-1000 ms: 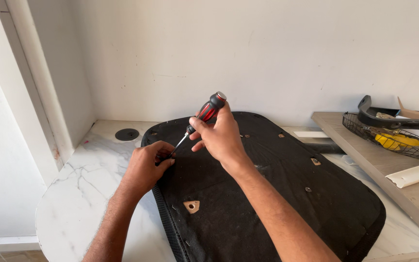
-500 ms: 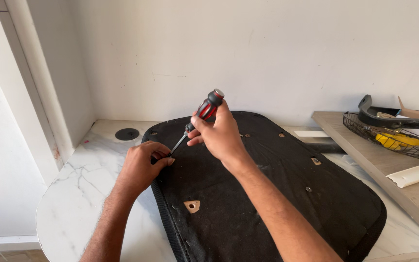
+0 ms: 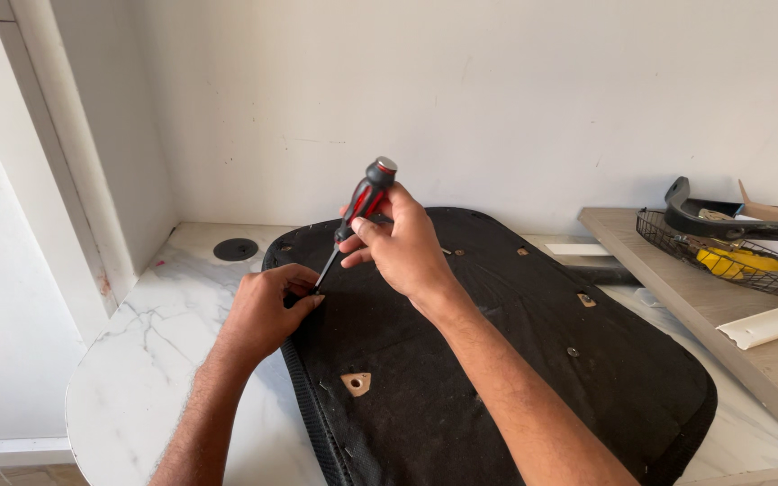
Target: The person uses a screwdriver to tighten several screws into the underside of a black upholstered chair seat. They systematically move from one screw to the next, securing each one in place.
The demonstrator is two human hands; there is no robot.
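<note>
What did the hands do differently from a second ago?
Very little. The right hand tipped the red and black screwdriver a bit more upright, with its tip kept at the same spot by the left hand. The left hand's fingers curled closer around that tip. Nothing was picked up or let go. The black padded panel, the marble counter and the wire basket stayed put.

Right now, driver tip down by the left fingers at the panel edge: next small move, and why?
Probably turn the screwdriver in place. The right hand grips its red-black handle, the shaft slants down to the left hand, whose fingers pinch at the tip on the black padded panel. The fastener itself is hidden.
</note>
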